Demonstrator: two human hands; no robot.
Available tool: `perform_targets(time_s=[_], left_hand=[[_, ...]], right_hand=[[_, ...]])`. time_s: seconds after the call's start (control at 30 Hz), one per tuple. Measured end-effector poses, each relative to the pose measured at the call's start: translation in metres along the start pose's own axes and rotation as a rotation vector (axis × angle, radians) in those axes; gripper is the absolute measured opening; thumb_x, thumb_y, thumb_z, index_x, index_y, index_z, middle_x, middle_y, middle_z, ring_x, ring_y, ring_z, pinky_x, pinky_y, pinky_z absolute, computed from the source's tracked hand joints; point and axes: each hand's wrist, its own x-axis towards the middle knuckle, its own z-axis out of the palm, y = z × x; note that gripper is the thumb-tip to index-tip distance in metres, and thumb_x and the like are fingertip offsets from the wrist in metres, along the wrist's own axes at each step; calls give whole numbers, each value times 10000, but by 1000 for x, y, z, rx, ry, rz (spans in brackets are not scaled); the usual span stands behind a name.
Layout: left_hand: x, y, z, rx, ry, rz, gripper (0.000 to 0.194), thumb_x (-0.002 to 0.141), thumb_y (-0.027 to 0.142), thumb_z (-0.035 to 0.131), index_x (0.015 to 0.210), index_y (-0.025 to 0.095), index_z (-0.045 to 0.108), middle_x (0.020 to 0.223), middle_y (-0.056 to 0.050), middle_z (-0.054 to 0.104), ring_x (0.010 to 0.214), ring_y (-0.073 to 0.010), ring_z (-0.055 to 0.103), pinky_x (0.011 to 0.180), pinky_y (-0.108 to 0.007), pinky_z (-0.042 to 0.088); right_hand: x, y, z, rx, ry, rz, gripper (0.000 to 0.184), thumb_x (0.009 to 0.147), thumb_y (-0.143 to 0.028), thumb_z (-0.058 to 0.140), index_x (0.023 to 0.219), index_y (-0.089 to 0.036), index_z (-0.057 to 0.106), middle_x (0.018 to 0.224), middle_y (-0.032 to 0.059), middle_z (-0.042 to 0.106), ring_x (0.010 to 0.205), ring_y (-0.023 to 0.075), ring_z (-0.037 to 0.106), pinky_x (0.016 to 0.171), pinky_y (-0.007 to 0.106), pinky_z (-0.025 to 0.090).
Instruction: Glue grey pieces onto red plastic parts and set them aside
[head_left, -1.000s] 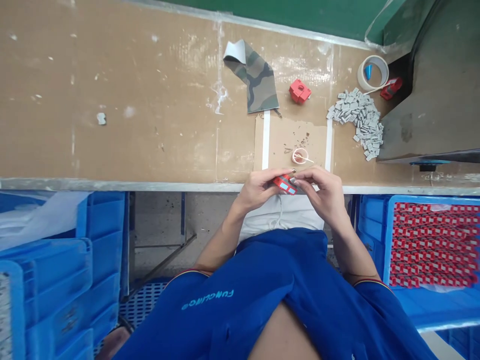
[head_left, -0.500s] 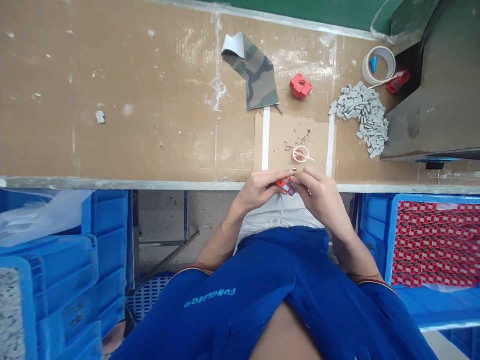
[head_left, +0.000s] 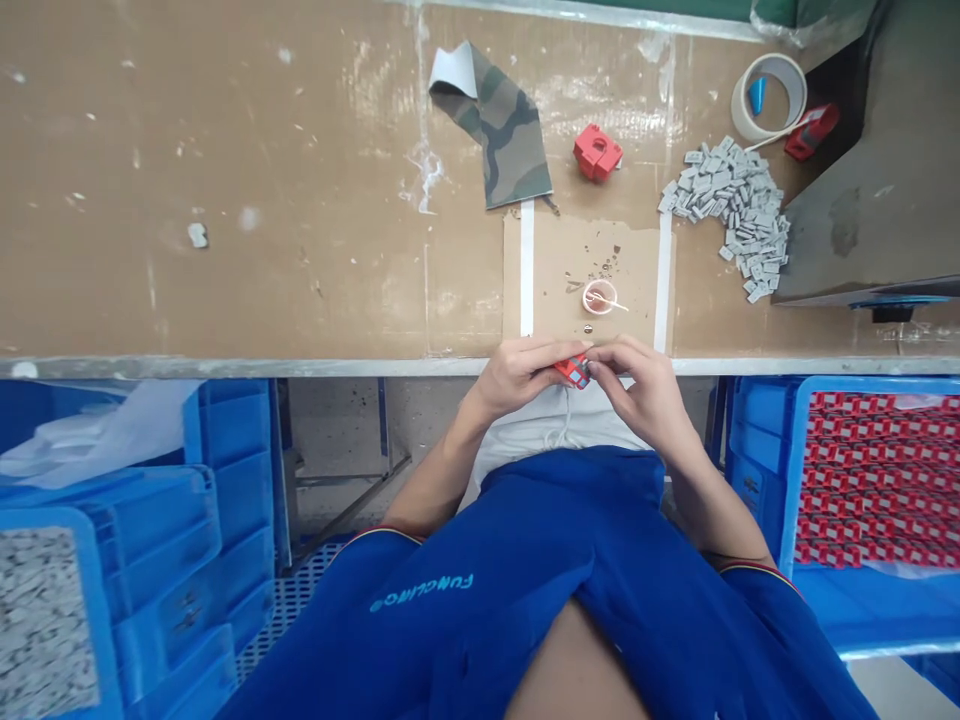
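My left hand (head_left: 516, 376) and my right hand (head_left: 643, 386) meet at the near edge of the cardboard-covered table (head_left: 225, 200). Together they pinch a small red part (head_left: 573, 371) with a pale face. The fingers of both hands are curled round it and hide most of it. Just beyond the hands a small white cup (head_left: 599, 297) with a thin stick in it stands on a taped cardboard patch (head_left: 555, 270).
Farther back lie a camouflage cloth strip (head_left: 495, 125), another red part (head_left: 598, 153), a heap of grey pieces (head_left: 731, 205), a tape roll (head_left: 768, 98) and a dark machine (head_left: 870, 200). A blue crate (head_left: 862, 600) of red parts sits at right. Stacked blue crates (head_left: 150, 560) stand at left.
The hands have stayed at the table edge, turning the red part so less of its pale face shows. The view has shifted slightly.
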Motion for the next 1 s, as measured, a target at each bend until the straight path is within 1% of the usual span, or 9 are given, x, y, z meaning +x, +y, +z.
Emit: perform_targets(time_s=[0.07,0.13,0.23,0.3,0.37,0.47,0.63,0.83,1.0], left_hand=[[-1,0,1,-43,12,-21,475,953,231,760,1420,290,696,1157,-82,837,969,-155,807,845,-230,624],[-2,1,3,-107,64,-102,517,947,251,772,1453,285,668,1134,-73,838,923,-145,807,811,-213,626],[-5,3,8,-179,148,-227,511,948,300,773,1446,248,672,1115,-80,832,901,-157,807,807,-233,641],[-5,5,10,-167,158,-247,536,908,343,816,1418,233,692,1184,-105,820,988,-196,804,869,-278,647],[-5,6,11,-137,160,-250,578,876,371,847,1415,229,691,1256,-124,801,1080,-227,787,924,-313,638],[-4,8,11,-134,172,-269,531,897,385,824,1389,225,701,1270,-131,796,1098,-230,780,932,-323,630],[-1,11,9,-179,177,-289,469,887,398,835,1310,218,741,1226,-119,812,1058,-222,784,926,-327,623],[1,14,2,-211,135,-289,434,872,352,855,1268,201,761,1196,-121,818,1068,-223,782,947,-324,619],[1,10,2,-199,159,-264,413,874,342,854,1255,208,767,1163,-102,818,1041,-212,780,929,-314,623]], right_hand=[[2,2,-3,39,-20,-7,104,1008,-159,628,967,-196,717,879,30,695,763,134,658,697,256,532],[2,2,-2,66,6,-22,100,1007,-169,633,985,-197,727,896,37,703,780,138,674,695,257,552],[-1,1,7,68,135,-33,106,1001,-165,640,1015,-209,736,904,37,716,791,141,695,701,258,587],[-3,1,15,36,242,-46,115,997,-163,644,1031,-220,738,914,38,723,800,144,705,713,262,606],[-4,1,22,1,297,-63,119,998,-174,646,1046,-228,740,927,44,732,816,153,714,727,273,619],[-5,0,27,-45,274,-80,122,1004,-187,641,1055,-228,744,932,56,742,827,166,723,737,295,621],[-3,-1,22,-90,210,-100,115,1003,-183,629,1022,-217,737,898,57,727,784,163,700,679,295,571],[0,0,21,-48,176,-52,115,994,-221,650,902,-207,718,764,15,672,659,129,627,609,264,506],[3,2,26,11,192,-35,115,985,-219,661,895,-199,729,763,8,669,646,117,623,598,247,515]])
